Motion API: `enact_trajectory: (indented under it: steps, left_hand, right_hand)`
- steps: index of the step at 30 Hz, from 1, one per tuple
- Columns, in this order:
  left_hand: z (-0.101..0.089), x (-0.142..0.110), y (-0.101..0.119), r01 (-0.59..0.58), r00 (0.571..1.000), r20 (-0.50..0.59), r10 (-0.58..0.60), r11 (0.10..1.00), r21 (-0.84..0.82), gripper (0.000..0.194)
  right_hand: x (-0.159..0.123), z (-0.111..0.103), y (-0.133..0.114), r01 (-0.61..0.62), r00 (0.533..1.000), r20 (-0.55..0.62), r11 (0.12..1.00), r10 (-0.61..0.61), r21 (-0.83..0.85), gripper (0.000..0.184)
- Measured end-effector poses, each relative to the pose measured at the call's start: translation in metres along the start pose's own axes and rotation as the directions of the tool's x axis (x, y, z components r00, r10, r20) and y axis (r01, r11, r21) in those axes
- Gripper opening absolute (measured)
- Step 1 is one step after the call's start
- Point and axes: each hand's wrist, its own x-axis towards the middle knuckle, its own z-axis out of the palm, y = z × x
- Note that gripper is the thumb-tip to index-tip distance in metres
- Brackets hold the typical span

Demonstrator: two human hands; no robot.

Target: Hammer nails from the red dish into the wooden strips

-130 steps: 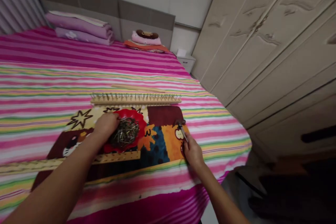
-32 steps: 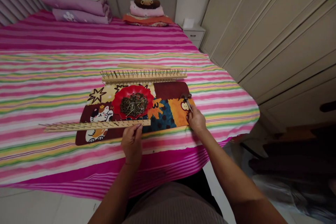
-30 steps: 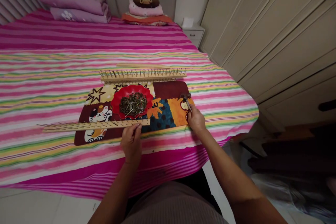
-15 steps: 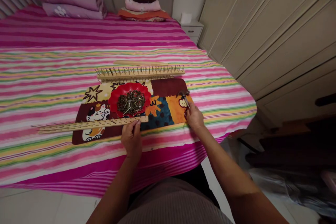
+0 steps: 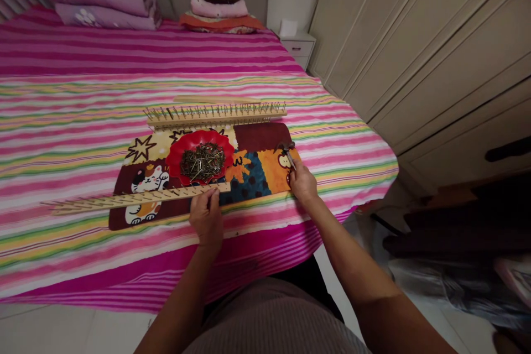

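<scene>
Bare left forearm (image 5: 182, 293) slants far and right; bare left hand (image 5: 206, 218) has fingers bent, thumb beside forefinger, pinch too small to confirm. Bare right arm (image 5: 352, 254) extends far and left; bare right hand (image 5: 305, 183) curled in a grip, farther out.

Beyond the red bowl (image 5: 175, 150), a far strip (image 5: 218, 118) bristling with nails bars any low pass; before the bowl, a nailed near strip (image 5: 141, 198) and the left fingers (image 5: 203, 203) obstruct. Rightward, flat mat (image 5: 258, 174) leaves passage as far as the hammer (image 5: 290, 157). From above, the bowl is open.
</scene>
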Motion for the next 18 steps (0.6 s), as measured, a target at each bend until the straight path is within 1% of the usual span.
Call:
enact_trajectory:
  steps: [2, 6, 8, 9, 10, 11, 12, 13, 15, 16, 17, 18]
  left_hand:
    - [0.001, 0.000, -0.002, -0.014, 1.000, -0.001, 0.014, 1.000, 0.013, 0.019]
    - [0.003, 0.000, -0.007, -0.034, 0.999, 0.004, 0.034, 0.998, 0.047, 0.020]
    - [0.005, 0.000, -0.011, -0.071, 0.997, 0.011, 0.070, 0.996, 0.056, 0.020]
    - [0.005, 0.000, -0.012, -0.098, 0.995, 0.009, 0.098, 0.994, 0.058, 0.020]
    - [0.006, 0.000, -0.014, -0.129, 0.992, 0.003, 0.129, 0.990, 0.061, 0.020]
    - [0.007, -0.001, -0.015, -0.160, 0.987, -0.004, 0.161, 0.985, 0.067, 0.019]
    - [0.008, -0.001, -0.016, -0.190, 0.981, -0.012, 0.192, 0.979, 0.075, 0.019]
    - [0.008, -0.001, -0.017, -0.218, 0.975, -0.018, 0.220, 0.972, 0.087, 0.019]
    - [0.009, -0.001, -0.019, -0.264, 0.963, -0.016, 0.268, 0.958, 0.116, 0.019]
    - [0.009, -0.001, -0.019, -0.285, 0.958, -0.009, 0.288, 0.950, 0.132, 0.019]
    - [0.009, -0.001, -0.019, -0.303, 0.952, 0.003, 0.306, 0.941, 0.147, 0.019]
    - [0.009, -0.001, -0.018, -0.318, 0.947, 0.016, 0.319, 0.934, 0.161, 0.020]
  right_hand:
    - [0.001, -0.001, 0.001, -0.004, 1.000, -0.001, 0.999, 0.004, 0.032, 0.048]
    - [-0.008, -0.005, 0.001, 0.020, 1.000, -0.025, 0.977, -0.015, 0.213, 0.045]
    - [-0.023, -0.012, -0.003, 0.055, 0.997, -0.060, 0.950, -0.038, 0.309, 0.045]
    - [-0.033, -0.017, -0.006, 0.070, 0.995, -0.089, 0.922, -0.039, 0.381, 0.045]
    - [-0.045, -0.023, -0.010, 0.089, 0.994, -0.103, 0.876, -0.046, 0.473, 0.046]
    - [-0.057, -0.030, -0.016, 0.104, 0.994, -0.084, 0.823, -0.069, 0.558, 0.046]
    - [-0.070, -0.038, -0.022, 0.102, 0.994, -0.032, 0.764, -0.106, 0.637, 0.045]
    - [-0.082, -0.046, -0.030, 0.073, 0.986, 0.057, 0.703, -0.159, 0.707, 0.045]
    - [-0.102, -0.059, -0.046, -0.023, 0.925, 0.250, 0.612, -0.288, 0.791, 0.042]
    - [-0.110, -0.063, -0.054, -0.046, 0.891, 0.302, 0.594, -0.340, 0.803, 0.040]
    - [-0.116, -0.066, -0.062, -0.049, 0.867, 0.325, 0.585, -0.377, 0.809, 0.038]
    - [-0.120, -0.066, -0.069, -0.040, 0.856, 0.330, 0.585, -0.399, 0.810, 0.037]
